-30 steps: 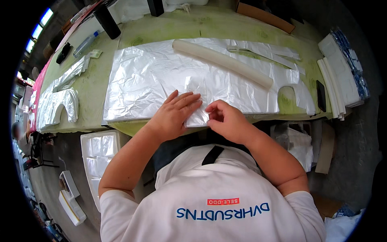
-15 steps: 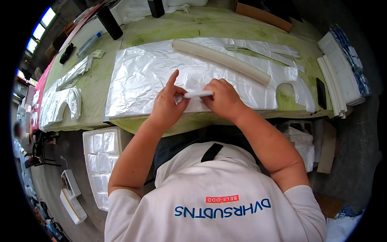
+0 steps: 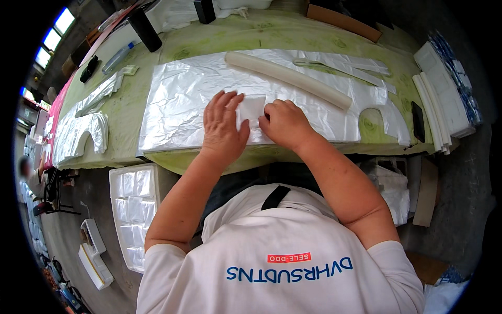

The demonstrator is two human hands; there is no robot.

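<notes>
Both hands rest on a small white patch (image 3: 252,107) in the middle of a large silvery sheet (image 3: 178,104); the left hand (image 3: 224,125) lies flat with its grip released, fingers spread, palm pressing down just left of the patch, apparently to keep the sheet from sliding; the right hand (image 3: 285,123) is curled, fingertips closed on the patch's right edge, pinching or pressing it down; whether it lifts the edge cannot be told.

Patch position: on the sheet, between the two hands, touching both, near the front edge of the green tabletop (image 3: 130,112); sheet is spread flat and crinkled, overhanging nothing visible.

Around it: a long pale roll (image 3: 287,79) lies diagonally on the sheet just beyond the hands, within reach but apart from them; narrow cut strips (image 3: 345,65) lie behind the roll; a U-shaped cut-out (image 3: 372,123) shows at the sheet's right end; stacked white pads (image 3: 436,104) stand at the right edge, a dark phone (image 3: 418,121) beside them; further cut silvery pieces (image 3: 83,133) sit well apart on the left; a black cylinder (image 3: 145,29) and a clear bottle (image 3: 117,56) stand at the far left.

Below the tabletop, a white moulded tray (image 3: 135,209) lies on the floor.
</notes>
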